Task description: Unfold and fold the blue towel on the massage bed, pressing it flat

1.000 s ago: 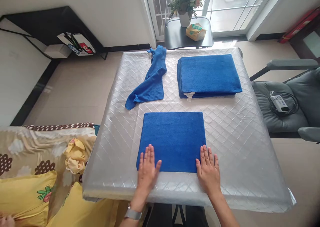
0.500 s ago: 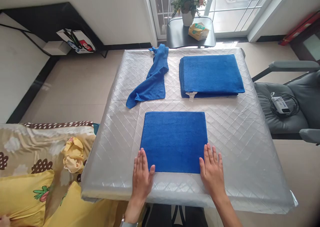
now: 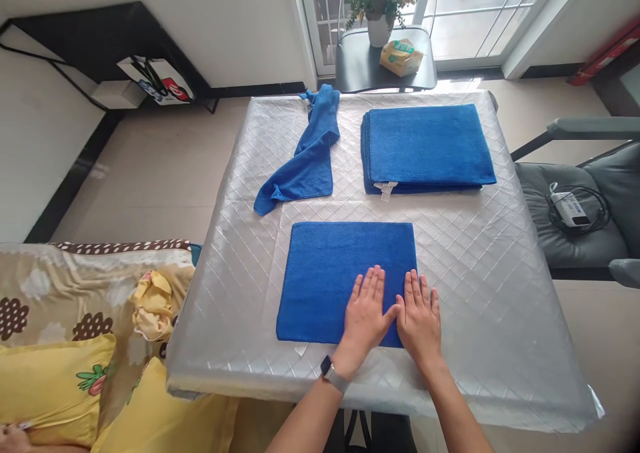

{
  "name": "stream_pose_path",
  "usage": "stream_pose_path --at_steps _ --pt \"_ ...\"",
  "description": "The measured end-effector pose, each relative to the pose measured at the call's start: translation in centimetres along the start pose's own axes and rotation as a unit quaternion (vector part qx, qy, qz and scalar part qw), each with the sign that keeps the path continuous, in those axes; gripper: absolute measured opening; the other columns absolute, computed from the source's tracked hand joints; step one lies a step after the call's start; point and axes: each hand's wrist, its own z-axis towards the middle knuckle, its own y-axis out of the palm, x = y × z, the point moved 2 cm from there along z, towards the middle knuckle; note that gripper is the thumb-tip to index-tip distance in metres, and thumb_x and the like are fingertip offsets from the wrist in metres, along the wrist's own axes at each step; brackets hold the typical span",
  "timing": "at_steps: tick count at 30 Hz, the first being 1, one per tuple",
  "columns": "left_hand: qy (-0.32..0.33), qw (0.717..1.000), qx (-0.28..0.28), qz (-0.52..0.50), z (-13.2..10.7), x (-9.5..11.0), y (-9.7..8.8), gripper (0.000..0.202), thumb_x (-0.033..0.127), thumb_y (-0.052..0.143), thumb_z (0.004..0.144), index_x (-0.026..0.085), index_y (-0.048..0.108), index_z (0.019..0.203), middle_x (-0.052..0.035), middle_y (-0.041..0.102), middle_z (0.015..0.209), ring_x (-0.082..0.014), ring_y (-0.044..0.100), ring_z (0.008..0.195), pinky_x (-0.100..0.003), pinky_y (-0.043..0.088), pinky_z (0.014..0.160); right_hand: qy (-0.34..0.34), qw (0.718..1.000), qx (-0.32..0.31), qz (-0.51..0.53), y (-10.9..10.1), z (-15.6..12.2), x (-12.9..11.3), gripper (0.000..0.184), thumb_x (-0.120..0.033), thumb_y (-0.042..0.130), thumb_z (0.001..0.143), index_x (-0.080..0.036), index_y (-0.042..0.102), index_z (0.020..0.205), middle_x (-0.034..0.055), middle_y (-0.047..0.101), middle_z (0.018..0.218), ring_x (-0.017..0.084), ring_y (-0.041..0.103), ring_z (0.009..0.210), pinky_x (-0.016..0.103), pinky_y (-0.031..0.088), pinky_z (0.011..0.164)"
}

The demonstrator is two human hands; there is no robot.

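A blue towel (image 3: 320, 280), folded into a flat rectangle, lies near the front of the table, with a white tag (image 3: 301, 349) peeking out under its front edge. My left hand (image 3: 367, 313) rests flat on the right half of this towel, fingers stretched out. Over the towel's right edge lies my right hand (image 3: 420, 316), also flat, its thumb touching or nearly touching the left thumb. Behind, at the right, is a neat stack of folded blue towels (image 3: 430, 143) with white tags at its front. A crumpled blue towel (image 3: 313, 153) lies at the back left.
A silver quilted cover (image 3: 230, 293) spans the table. Beyond it stands a black chair (image 3: 350, 66) with a potted plant (image 3: 380, 30) and a tissue pack (image 3: 401, 57). A grey armchair (image 3: 530, 200) is at the right. Yellow pillows (image 3: 55, 386) and part of another person's hand (image 3: 15, 438) are at lower left.
My left hand has moved right from the towel's left edge onto its right half, beside my right hand. My right hand stays by the right edge. The white tag now shows in front.
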Motion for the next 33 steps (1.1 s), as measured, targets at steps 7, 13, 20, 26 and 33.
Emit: stream_pose_path --at_steps 7,13,20,26,33 --pt "-0.185 0.979 0.041 0.074 -5.7 -10.6 -3.1 0.08 0.055 0.029 0.105 0.013 -0.006 0.163 -0.0173 0.021 0.169 -0.0283 0.022 0.157 -0.055 0.022 0.128 0.016 1.0 -0.005 0.009 -0.1 0.3 -0.3 0.065 -0.03 0.029 0.108 -0.021 -0.003 0.164 0.0074 0.031 0.167 0.026 0.023 0.156 0.053 0.019 0.127" --pt "-0.208 0.977 0.039 0.036 -8.0 -14.5 -4.0 0.079 0.056 0.029 0.105 0.018 -0.007 0.164 -0.0153 0.016 0.171 -0.028 0.017 0.158 -0.057 0.019 0.128 0.013 1.0 -0.021 -0.003 -0.5 0.2 -0.4 0.066 -0.03 0.03 0.108 -0.021 -0.004 0.164 0.0068 0.028 0.168 0.026 0.02 0.157 0.053 0.019 0.127" --pt "-0.219 0.975 0.041 0.004 -8.3 -14.2 -4.6 0.077 0.054 0.03 0.106 0.02 -0.008 0.164 -0.0147 0.014 0.172 -0.0284 0.017 0.158 -0.057 0.021 0.128 0.009 1.0 -0.01 -0.018 -1.4 3.2 -0.5 0.067 -0.032 0.03 0.108 -0.02 -0.007 0.163 0.0069 0.027 0.168 0.027 0.02 0.157 0.054 0.02 0.127" --pt "-0.103 0.994 0.038 -0.012 -4.2 -7.1 -3.7 0.079 0.056 0.029 0.105 0.015 -0.002 0.165 -0.015 0.018 0.17 -0.0272 0.016 0.158 -0.052 0.026 0.127 0.016 1.0 -0.012 -0.006 0.1 5.5 -0.1 0.068 -0.034 0.03 0.108 -0.022 -0.009 0.162 0.0069 0.026 0.169 0.025 0.024 0.156 0.053 0.02 0.127" --pt "0.079 0.996 -0.011 -0.032 3.2 1.8 -0.1 0.081 0.059 0.03 0.103 0.004 0.018 0.162 -0.0135 0.025 0.168 -0.0222 0.016 0.158 -0.04 0.023 0.129 -0.013 1.0 -0.005 -0.015 1.0 5.0 0.5 0.068 -0.033 0.03 0.108 -0.021 -0.008 0.163 0.0078 0.024 0.169 0.026 0.021 0.157 0.053 0.019 0.127"
